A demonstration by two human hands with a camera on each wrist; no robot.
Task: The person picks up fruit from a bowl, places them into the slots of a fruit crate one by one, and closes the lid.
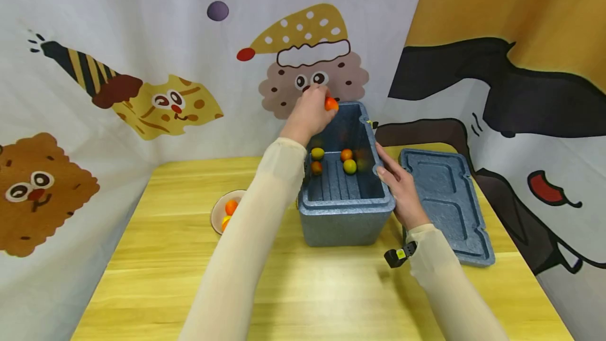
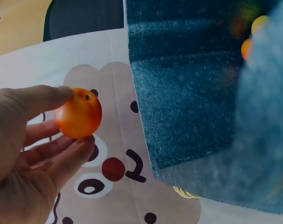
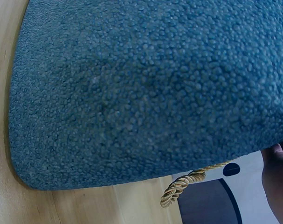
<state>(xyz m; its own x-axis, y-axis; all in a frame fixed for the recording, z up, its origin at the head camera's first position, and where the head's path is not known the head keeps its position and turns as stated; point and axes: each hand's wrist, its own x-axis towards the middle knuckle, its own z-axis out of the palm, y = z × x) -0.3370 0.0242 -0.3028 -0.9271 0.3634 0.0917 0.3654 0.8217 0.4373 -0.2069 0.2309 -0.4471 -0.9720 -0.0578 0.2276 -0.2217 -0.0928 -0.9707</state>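
My left hand pinches a small orange fruit between thumb and fingertips, above the far left rim of a blue-grey foam box. In the left wrist view, the fruit is beside the box wall, its small stem scar showing. My right hand holds the box's right side, thumb at the rim and fingers along the outer wall. Inside the box lie several small fruits, among them a yellow-green one and an orange one. The right wrist view is mostly filled by the box's outer wall.
A bowl with orange and yellow fruits stands left of the box, partly hidden by my left sleeve. The foam lid lies on the wooden table at the right. A twisted rope hangs by the box. A printed curtain stands behind.
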